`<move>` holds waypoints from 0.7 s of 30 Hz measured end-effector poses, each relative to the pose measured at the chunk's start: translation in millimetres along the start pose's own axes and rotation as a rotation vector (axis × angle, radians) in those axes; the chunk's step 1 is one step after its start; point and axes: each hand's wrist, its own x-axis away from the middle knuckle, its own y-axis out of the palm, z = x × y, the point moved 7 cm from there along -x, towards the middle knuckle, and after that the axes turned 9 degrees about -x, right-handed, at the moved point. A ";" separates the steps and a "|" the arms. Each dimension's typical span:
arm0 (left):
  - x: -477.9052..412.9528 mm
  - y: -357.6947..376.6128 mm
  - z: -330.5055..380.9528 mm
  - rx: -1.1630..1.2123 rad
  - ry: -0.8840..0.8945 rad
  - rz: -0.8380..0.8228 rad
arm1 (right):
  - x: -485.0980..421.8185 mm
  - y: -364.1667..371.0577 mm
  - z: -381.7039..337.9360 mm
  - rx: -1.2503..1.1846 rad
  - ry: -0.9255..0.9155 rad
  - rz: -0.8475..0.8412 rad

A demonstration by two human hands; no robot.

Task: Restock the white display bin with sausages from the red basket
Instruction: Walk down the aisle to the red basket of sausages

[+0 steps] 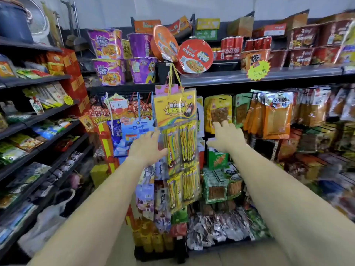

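- Shelves packed with snacks fill the view. A yellow candy bag [175, 112] hangs in the middle from yellow cords [177, 79], with clear pockets of striped sticks down its front.
- Left hand [147, 147] sits at the left edge of the candy bag, arm stretched forward. The thumb lies against the bag's clear front and the fingertips slip out of sight at the edge, so I cannot tell whether it pinches the bag or only touches it.
- Right hand [226, 137] is just right of the candy bag and apart from it, fingers [217, 127] spread wide and holding nothing. The fingertips reach the lower edge of a yellow packet [218, 110] hung on the rack.
- Green packet [218, 159] stands right of the candy bag, just under the right hand.
- Orange packets [276, 116] hang further right of the candy bag.
- Purple noodle cups [107, 54] are stacked above and left of the candy bag.
- Red noodle bowl [195, 55] leans tilted just above the candy bag, on a grey shelf [269, 75]. Red cans [232, 44] stand above and to the right.
- Silver packets [217, 233] lie below and right of the candy bag, and a white plastic bag [51, 221] lies well to its lower left.
- Sausages, white bin and red basket: I cannot tell where they are in this blurred view.
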 end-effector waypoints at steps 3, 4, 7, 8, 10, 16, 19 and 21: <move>3.4 39.2 25.6 0.035 0.064 -0.084 | 18.6 31.5 28.3 0.025 0.107 -0.111; 6.4 55.8 36.1 0.041 0.094 -0.121 | 29.7 42.9 38.8 0.025 0.141 -0.150; 15.1 101.0 71.1 0.060 0.177 -0.224 | 61.2 76.9 71.2 0.009 0.227 -0.206; 18.7 111.0 83.7 0.058 0.215 -0.252 | 73.8 85.2 80.8 0.010 0.260 -0.224; 25.7 134.3 110.5 0.047 0.290 -0.287 | 100.8 105.7 104.6 0.000 0.342 -0.265; 61.8 197.3 201.0 0.056 0.499 -0.424 | 207.7 152.9 178.3 -0.053 0.606 -0.327; 90.7 222.1 252.2 0.084 0.600 -0.510 | 272.2 167.9 214.4 -0.082 0.773 -0.351; 112.9 237.2 290.2 0.097 0.670 -0.576 | 316.6 175.6 238.5 -0.107 0.888 -0.355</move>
